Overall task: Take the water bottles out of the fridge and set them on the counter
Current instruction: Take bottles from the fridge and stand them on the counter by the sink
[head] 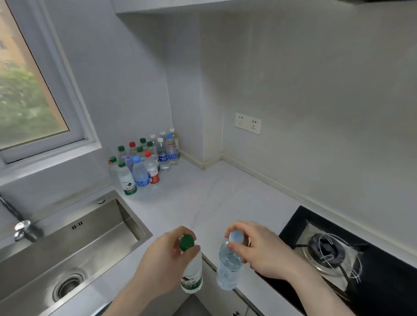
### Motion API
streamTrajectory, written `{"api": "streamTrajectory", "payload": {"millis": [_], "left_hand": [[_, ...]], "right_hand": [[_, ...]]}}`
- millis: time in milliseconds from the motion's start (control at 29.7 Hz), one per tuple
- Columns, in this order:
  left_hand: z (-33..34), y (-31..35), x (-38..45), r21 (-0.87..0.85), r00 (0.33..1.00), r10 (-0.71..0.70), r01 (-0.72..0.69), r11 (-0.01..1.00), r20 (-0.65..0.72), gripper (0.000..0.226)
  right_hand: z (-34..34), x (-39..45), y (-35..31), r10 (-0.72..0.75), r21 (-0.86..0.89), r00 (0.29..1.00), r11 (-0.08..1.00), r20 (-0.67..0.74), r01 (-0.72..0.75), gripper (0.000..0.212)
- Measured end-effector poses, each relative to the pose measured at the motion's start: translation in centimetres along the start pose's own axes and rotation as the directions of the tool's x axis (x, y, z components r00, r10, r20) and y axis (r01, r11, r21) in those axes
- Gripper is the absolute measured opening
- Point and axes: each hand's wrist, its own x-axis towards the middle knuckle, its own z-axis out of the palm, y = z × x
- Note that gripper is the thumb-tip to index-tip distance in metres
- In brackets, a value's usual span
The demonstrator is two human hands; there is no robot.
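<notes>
Two hands each hold a water bottle by its neck over the near edge of a white kitchen tabletop (192, 199).

The left hand (168, 254) reaches in from below, forearm angled up to the right, thumb and fingers curled round the neck of a green-capped bottle (191, 267) that hangs upright. The right hand (258, 247) comes in from the lower right, fingertips pinching the neck of a pale-blue-capped bottle (228, 263) that tilts slightly. The two bottles hang side by side, not touching. A cluster of bottles (145, 161) stands in the far corner of the tabletop beneath a window (17, 78). A steel sink (63, 257) lies to the left, a gas hob (340, 252) to the right.
</notes>
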Motion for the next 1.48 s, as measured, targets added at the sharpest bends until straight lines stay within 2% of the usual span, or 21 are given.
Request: {"api": "streamTrajectory", "payload": {"millis": [438,607,1045,1484], "left_hand": [[-4.0,-3.2,14.0,0.105,0.998,-0.051,0.054,0.993,-0.032,0.011],[-5.0,-5.2,18.3,0.128,0.998,-0.060,0.057,0.990,0.017,0.013],[-9.4,-11.8,31.7,0.342,0.983,0.064,-0.120,0.932,0.173,0.021],[-8.5,-15.3,44.4,0.511,0.967,0.052,-0.176,0.841,0.249,0.026]], "right_hand": [[-2.1,16.5,-0.5,-0.056,0.015,0.998,0.998,0.003,0.056,0.010],[-2.2,20.4,-1.0,-0.040,0.020,0.999,0.999,0.019,0.039,0.009],[1.3,31.8,-3.3,0.081,0.062,0.994,0.995,-0.078,-0.077,0.008],[2.6,41.7,-2.7,0.085,0.061,0.996,0.995,-0.021,-0.083,0.008]]}}
